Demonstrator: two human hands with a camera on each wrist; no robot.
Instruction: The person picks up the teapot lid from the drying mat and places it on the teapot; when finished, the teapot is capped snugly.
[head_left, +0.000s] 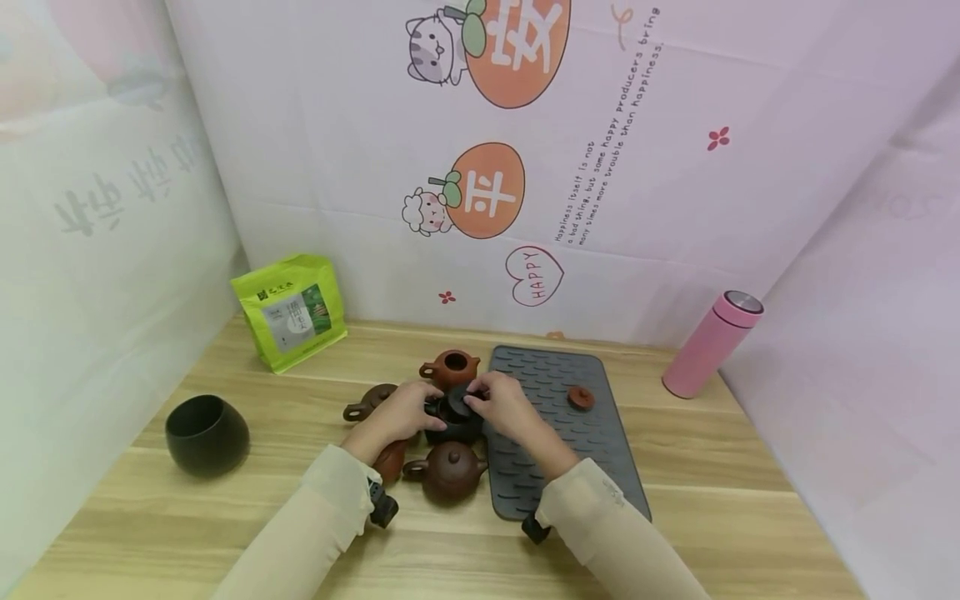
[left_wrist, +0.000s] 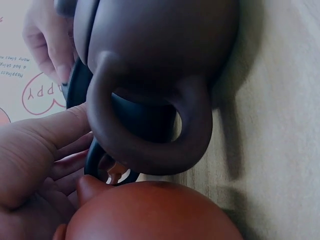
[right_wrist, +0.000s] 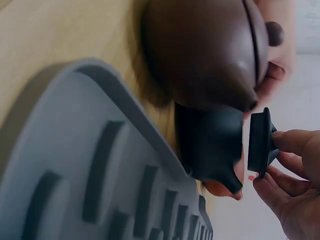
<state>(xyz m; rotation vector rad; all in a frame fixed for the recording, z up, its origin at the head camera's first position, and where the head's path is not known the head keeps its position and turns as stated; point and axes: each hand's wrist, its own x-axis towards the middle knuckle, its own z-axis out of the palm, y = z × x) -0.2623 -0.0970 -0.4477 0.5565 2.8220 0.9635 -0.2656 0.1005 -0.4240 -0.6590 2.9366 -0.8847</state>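
Observation:
A black teapot (head_left: 455, 432) stands in the middle of a cluster of clay teapots, its top uncovered. My left hand (head_left: 405, 410) holds it at the handle side, thumb near the rim; the handle (left_wrist: 91, 162) is partly hidden. Between thumb and fingers, my right hand (head_left: 508, 408) pinches the black lid (right_wrist: 260, 142), raised off the opening and tipped. In front sits a dark brown teapot (head_left: 453, 473) with its lid on. Behind is an orange-brown teapot (head_left: 442, 377) without a lid. A reddish teapot (head_left: 390, 462) is partly covered by my left forearm.
Another brown teapot (head_left: 375, 397) stands left of the cluster. A grey ridged mat (head_left: 551, 450) lies at right, bearing a small red-brown lid (head_left: 581, 397). Further out are a black cup (head_left: 207, 446), a green tea bag (head_left: 296, 317) and a pink flask (head_left: 708, 350).

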